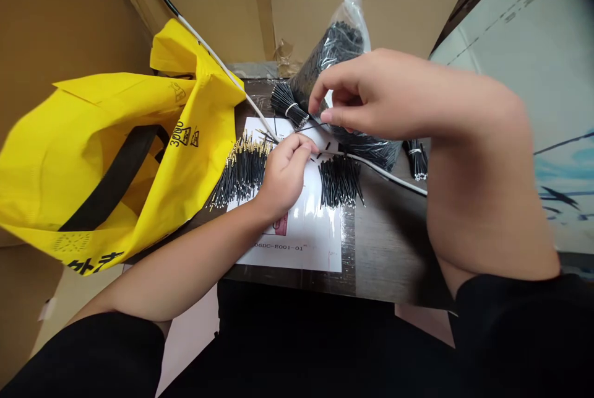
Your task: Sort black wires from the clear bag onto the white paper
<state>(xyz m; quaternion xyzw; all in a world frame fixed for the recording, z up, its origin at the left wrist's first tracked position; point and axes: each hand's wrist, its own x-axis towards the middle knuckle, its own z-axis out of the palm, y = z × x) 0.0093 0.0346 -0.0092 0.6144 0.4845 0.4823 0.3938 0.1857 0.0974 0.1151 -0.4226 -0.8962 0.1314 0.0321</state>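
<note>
The yellow bag (199,166) reads "3000" beside small printed icons, with larger black characters cut by its folds; the sheet (325,255) shows "06DC-E001-01" and a pink-red mark partly behind the left hand (288,166). Black wires lie in a left pile (244,172) and a right pile (340,181), both overlapping the sheet. Cardboard boxes (223,8) close off the back; the table (390,262) offers room right of the sheet, toward its front edge. The left hand is curled narrow, thumb against forefinger, over the white cable (223,64); what it grips is hidden. The right hand (366,95) hangs with thumb and forefinger close together, blurred, so I cannot tell whether it holds anything. It partly covers the plastic bag (334,45) of wires, just beside a tied bundle (288,101).
</note>
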